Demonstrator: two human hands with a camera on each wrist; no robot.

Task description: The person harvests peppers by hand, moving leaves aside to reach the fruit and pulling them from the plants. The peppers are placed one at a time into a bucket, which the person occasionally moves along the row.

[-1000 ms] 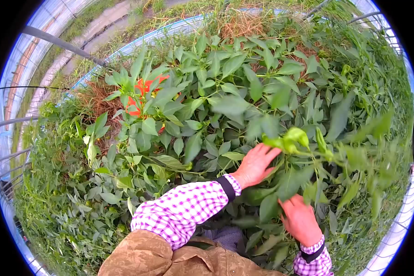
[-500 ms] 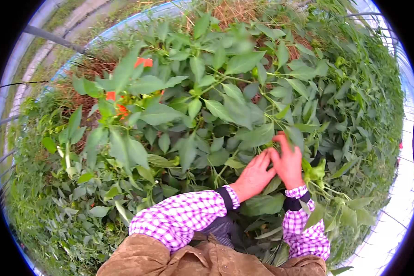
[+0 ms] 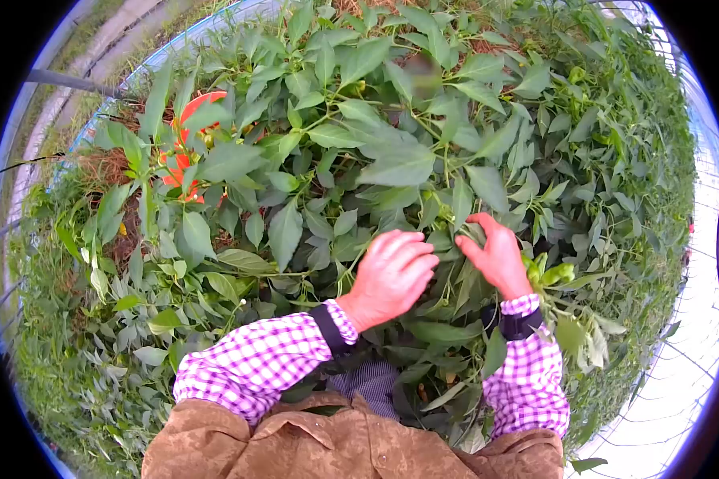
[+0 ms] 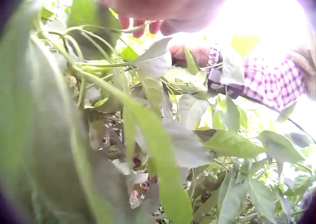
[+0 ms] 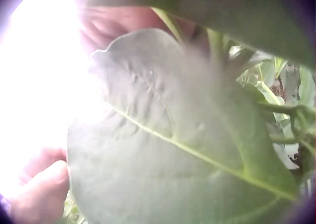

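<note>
Head view: your left hand lay bent-fingered on the leaves, your right hand dug in just beside it. Grips hidden, can't tell. Left wrist: fingers near a stem. Right wrist: one leaf blocked everything. Step looked like parting foliage; the next move needs clear sight.

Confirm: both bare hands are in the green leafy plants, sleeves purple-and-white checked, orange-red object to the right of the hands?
Wrong side. The head view shows the orange-red object up and left of the left hand and right hand. The green leafy plants and purple-and-white checked sleeves: correct.
</note>
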